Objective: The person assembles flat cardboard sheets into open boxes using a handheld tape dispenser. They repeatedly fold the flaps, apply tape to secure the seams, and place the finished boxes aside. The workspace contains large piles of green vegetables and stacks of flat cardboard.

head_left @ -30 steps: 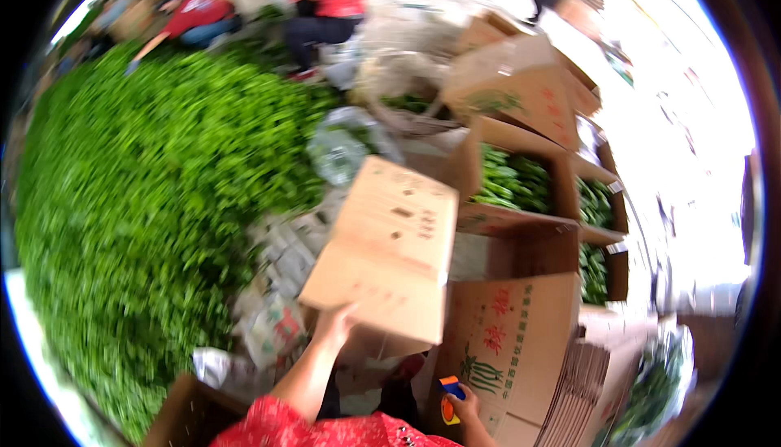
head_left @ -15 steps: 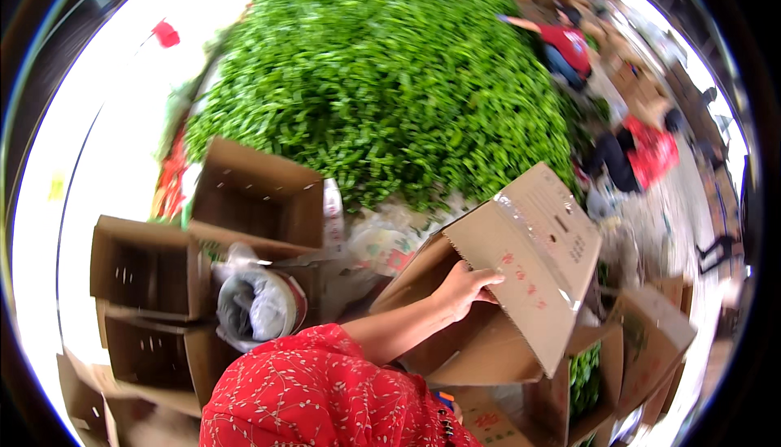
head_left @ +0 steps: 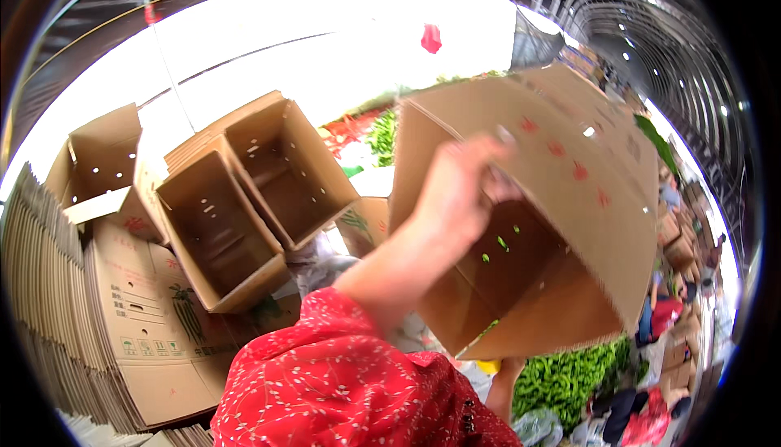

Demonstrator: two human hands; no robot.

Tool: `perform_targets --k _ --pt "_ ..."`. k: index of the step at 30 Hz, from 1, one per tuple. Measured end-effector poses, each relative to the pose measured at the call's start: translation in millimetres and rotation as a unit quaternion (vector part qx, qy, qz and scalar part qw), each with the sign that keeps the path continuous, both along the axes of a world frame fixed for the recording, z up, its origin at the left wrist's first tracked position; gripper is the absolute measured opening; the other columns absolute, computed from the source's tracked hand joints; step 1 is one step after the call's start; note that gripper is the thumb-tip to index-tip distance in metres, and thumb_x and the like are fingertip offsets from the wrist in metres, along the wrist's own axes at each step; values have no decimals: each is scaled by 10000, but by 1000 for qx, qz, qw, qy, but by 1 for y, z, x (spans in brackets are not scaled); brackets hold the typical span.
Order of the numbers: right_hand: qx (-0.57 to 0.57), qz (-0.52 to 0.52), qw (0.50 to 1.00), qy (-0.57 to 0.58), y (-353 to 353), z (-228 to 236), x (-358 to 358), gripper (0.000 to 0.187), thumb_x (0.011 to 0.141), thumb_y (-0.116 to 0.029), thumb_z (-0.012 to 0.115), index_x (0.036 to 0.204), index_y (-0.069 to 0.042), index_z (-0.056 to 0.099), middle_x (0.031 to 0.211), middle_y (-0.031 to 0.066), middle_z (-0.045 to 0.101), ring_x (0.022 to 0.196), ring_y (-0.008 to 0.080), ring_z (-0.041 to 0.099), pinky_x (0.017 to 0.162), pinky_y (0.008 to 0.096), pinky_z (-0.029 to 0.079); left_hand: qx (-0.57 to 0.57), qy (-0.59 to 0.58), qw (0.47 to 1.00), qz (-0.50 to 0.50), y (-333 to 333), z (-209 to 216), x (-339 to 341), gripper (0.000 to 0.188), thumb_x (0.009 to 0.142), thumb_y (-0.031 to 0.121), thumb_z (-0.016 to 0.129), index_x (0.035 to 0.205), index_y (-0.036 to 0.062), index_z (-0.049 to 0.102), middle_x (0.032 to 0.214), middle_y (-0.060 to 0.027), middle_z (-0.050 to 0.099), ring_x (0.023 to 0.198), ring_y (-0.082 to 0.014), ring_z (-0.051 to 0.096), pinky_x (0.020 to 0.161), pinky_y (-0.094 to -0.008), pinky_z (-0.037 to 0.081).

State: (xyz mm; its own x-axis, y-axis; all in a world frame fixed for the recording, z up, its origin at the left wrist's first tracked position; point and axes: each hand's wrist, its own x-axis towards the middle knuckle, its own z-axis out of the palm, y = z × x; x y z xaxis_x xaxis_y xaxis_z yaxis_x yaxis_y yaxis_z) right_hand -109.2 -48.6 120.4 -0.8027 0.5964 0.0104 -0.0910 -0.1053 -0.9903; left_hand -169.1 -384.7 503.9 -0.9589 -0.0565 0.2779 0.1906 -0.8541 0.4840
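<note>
My left hand (head_left: 465, 191) is closed on the upper edge of an open cardboard box (head_left: 602, 195), which is lifted and tilted with its mouth facing me. Bright holes and a few green bits show inside it. Below the box, my right hand (head_left: 506, 378) is only partly visible; the box hides its fingers. A small yellow thing (head_left: 489, 366) peeks out beside it, too covered to name. To the left stand two open, upright cardboard boxes, a nearer box (head_left: 215, 227) and a farther box (head_left: 289, 174), both with nothing seen inside.
Stacked flattened cartons (head_left: 49, 284) line the far left, with a printed carton (head_left: 150, 325) beside them. Another open box (head_left: 102, 158) stands behind. A pile of long green peppers (head_left: 569, 382) lies at lower right, with a person in red (head_left: 647, 418) beyond it.
My view has swung left, so the pepper heap is now at lower right. My left hand keeps hold of the box, which is now raised higher and turned. My right hand shows under it.
</note>
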Motion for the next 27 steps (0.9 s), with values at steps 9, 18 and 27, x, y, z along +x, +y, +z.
perform_targets --k 9,18,27 --pt "-65 346 936 -29 -138 42 -108 455 856 -111 655 1267 35 528 1116 77 609 947 130 577 867 268 467 189 166 902 350 -338 104 -8 141 780 74 688 880 -3 626 796 -95 592 720 -190 554 659 -328 523" --pt "26 281 934 -219 -98 -39 -44 461 835 -123 670 1236 68 546 1073 112 630 912 149 596 816 277 493 336 199 751 532 -542 -44 44 317 886 137 523 1109 -85 563 1094 -193 633 1028 -348 618 870 -462 574" --pt "33 173 961 -211 -54 -51 -25 484 839 -121 667 1260 71 526 1199 141 587 1035 193 580 905 302 465 -163 -151 730 646 -548 -84 10 976 823 598 615 1505 96 130 1519 -151 234 1332 -367 348 1087 -445 334"
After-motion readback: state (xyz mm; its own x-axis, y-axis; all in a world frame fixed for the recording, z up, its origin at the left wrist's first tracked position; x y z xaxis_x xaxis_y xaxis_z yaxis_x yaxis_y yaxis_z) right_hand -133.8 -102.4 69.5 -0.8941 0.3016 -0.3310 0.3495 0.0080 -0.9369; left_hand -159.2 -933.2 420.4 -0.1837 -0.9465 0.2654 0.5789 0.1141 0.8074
